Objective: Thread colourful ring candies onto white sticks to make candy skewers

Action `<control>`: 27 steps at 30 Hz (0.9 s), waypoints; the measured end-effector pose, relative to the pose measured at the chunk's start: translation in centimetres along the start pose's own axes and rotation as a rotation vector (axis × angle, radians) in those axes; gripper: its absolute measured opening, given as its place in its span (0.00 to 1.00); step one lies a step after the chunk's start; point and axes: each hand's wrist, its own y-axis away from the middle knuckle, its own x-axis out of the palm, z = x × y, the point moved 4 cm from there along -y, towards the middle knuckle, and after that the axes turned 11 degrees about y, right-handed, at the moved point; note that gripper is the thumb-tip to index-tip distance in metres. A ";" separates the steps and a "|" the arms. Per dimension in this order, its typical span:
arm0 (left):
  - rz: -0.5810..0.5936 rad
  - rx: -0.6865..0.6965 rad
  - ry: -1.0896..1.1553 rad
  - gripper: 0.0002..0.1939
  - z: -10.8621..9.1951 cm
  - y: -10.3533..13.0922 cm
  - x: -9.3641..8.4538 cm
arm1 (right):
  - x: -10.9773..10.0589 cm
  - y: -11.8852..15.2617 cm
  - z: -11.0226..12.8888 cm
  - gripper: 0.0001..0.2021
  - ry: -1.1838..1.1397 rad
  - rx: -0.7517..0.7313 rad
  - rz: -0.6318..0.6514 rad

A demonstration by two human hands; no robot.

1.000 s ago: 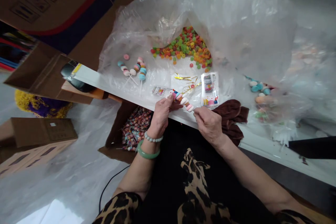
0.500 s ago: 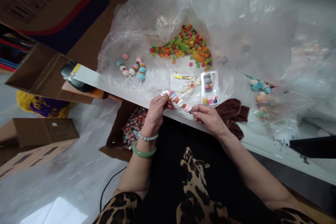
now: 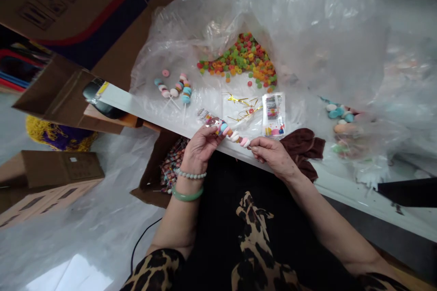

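A lollipop-like candy skewer [image 3: 235, 136] with pink, white, blue and brown candies threaded on it lies between my hands, just above the table's front edge. My right hand [image 3: 271, 155] pinches its stick end. At the other end, my left hand [image 3: 201, 145] is closed on a small clear printed bag [image 3: 205, 116], which sits around the skewer's tip and sticks out past my fingers. How far it covers the candies is hard to tell. Gold twist ties [image 3: 241, 108] lie behind the skewer, beside a stack of printed clear bags [image 3: 273, 114].
Loose ring gummies [image 3: 244, 61] spill from a large plastic bag. Several candy skewers [image 3: 185, 93] lie at left. Brown gloves [image 3: 300, 143] rest by my right hand. A carton of wrapped candies [image 3: 172, 159] stands below the table edge. More bagged candies [image 3: 341, 120] lie at right.
My left fingers have loosened and shifted slightly left, and the bag's printed end now shows beyond them. My right hand stays on the stick. The view has moved slightly.
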 end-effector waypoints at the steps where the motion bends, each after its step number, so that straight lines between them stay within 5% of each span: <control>1: -0.025 0.007 0.005 0.08 -0.2 0.0 -0.2 | -0.3 0.0 -0.2 0.09 0.017 -0.005 -0.012; 7: -0.019 0.106 -0.096 0.10 -0.5 0.7 0.0 | -0.6 0.1 0.3 0.08 -0.172 -0.001 -0.134; 14: 0.143 0.149 -0.077 0.13 3.2 3.0 3.6 | 2.5 -1.3 3.1 0.18 -0.422 0.049 -0.161; 17: 0.126 0.211 -0.139 0.11 4.3 3.8 4.2 | 2.3 -1.7 3.0 0.15 -0.391 0.031 -0.228; 22: 0.128 0.068 -0.228 0.15 4.7 3.7 4.1 | 0.9 -1.9 1.8 0.13 -0.223 0.036 -0.357; 27: 0.093 0.110 -0.217 0.14 3.7 2.9 3.6 | 1.0 -1.8 1.8 0.14 -0.204 0.045 -0.313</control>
